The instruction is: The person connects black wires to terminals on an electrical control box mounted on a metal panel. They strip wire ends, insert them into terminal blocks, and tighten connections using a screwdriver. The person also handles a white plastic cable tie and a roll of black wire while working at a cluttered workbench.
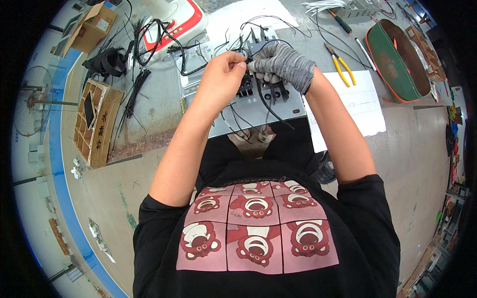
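Workbench: grey, cluttered; you stand at its near edge.
Metal panel: pale grey plate under both your hands, black wires trailing off its near edge.
Step in hand: you seem to be fitting a black wire into a dark terminal block on that panel.
Left hand: bare, fingers pinched shut on the wire's end, just above the block.
Right hand: in a grey knit glove, curled closed around the same wire, touching your left fingertips.
Next move: probably needs a steady push into the block, wire kept straight.
Around: green oval tray right; cardboard divider box left; yellow-handled pliers; cable ties.
In the way: loose wires crowding the block.
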The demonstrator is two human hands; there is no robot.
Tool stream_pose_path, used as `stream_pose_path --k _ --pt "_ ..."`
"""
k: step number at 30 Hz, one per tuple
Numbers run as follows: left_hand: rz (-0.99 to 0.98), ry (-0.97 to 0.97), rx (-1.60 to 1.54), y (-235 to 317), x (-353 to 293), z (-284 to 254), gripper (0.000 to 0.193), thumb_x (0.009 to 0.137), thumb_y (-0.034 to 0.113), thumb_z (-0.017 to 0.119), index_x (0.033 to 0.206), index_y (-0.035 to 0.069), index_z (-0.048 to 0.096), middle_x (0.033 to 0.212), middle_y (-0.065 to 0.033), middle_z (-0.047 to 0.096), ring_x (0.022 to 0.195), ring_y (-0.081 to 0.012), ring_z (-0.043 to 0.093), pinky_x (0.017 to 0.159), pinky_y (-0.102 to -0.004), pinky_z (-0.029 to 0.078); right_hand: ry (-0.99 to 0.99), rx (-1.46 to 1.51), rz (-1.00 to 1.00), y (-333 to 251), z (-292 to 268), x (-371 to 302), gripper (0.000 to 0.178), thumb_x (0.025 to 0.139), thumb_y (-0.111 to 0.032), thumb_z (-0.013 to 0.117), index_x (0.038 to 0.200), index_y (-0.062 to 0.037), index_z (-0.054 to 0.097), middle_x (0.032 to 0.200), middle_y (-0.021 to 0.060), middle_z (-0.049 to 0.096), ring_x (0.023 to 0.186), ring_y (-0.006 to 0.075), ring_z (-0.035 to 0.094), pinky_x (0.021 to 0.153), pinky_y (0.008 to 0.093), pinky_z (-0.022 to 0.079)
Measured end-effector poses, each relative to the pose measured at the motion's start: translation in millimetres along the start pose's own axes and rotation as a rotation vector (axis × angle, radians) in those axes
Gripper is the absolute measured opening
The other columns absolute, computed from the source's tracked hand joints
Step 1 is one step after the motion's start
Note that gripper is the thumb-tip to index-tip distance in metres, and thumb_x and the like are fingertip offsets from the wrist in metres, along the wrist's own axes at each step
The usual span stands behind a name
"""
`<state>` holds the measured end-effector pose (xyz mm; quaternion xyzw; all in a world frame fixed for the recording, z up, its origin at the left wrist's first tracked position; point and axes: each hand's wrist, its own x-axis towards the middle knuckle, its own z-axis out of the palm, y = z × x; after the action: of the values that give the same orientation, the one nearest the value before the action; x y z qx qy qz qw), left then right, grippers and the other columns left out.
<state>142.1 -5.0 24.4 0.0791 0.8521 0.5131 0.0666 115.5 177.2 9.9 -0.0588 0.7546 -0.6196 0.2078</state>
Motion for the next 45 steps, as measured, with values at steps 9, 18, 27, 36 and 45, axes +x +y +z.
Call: stream_pose_path --k 9,18,27,36,45 --pt "0.058 0.006 0.063 -1.3 -1.6 0.3 0.026 0.089 0.016 0.056 0.107 -0.002 0.062 0.085 -0.0043 0.061 0.07 -0.009 0.05 0.061 -0.0247 0.042 0.134 -0.084 -0.03 0.1 11.0 -1.0 0.026 0.077 -0.019 0.077 0.091 -0.0017 0.065 0.064 0.0015 0.059 0.05 0.008 0.051 0.044 0.0228 0.042" --pt "0.101 0.006 0.098 -2.3 -2.9 2.1 0.025 0.089 0.015 0.056 0.105 -0.002 0.063 0.085 -0.0053 0.062 0.077 -0.011 0.053 0.07 -0.0259 0.044 0.022 -0.048 -0.005 4.4 7.0 -0.5 0.02 0.082 -0.021 0.073 0.088 -0.0024 0.067 0.064 0.0037 0.062 0.046 0.0085 0.052 0.041 0.0216 0.042" --pt "0.179 0.038 0.163 -5.9 -2.4 -0.5 0.024 0.088 0.014 0.056 0.105 -0.003 0.062 0.083 -0.0063 0.062 0.069 -0.011 0.054 0.064 -0.0264 0.044 -0.08 0.158 -0.01 15.0 -4.6 -1.3 0.017 0.085 -0.023 0.069 0.085 -0.0057 0.069 0.064 0.0018 0.064 0.047 0.0067 0.053 0.041 0.0193 0.04" --pt "0.148 0.013 0.159 -8.3 3.0 0.5 0.024 0.089 0.015 0.055 0.105 -0.002 0.062 0.072 -0.0036 0.06 0.058 -0.0095 0.05 0.056 -0.0264 0.043 0.186 -0.31 -0.145 10.0 8.0 3.8 0.034 0.073 -0.034 0.08 0.081 -0.0036 0.066 0.065 0.0039 0.062 0.055 0.0099 0.056 0.049 0.0253 0.048" --pt "0.269 0.033 0.316 -13.9 4.0 6.0 0.022 0.088 0.011 0.057 0.104 -0.004 0.062 0.093 -0.0112 0.063 0.077 -0.0171 0.06 0.071 -0.0297 0.048 0.214 0.047 -0.029 24.2 11.8 -19.3 0.024 0.086 -0.017 0.068 0.105 -0.0034 0.064 0.083 0.0075 0.068 0.061 0.0119 0.063 0.058 0.0268 0.053"
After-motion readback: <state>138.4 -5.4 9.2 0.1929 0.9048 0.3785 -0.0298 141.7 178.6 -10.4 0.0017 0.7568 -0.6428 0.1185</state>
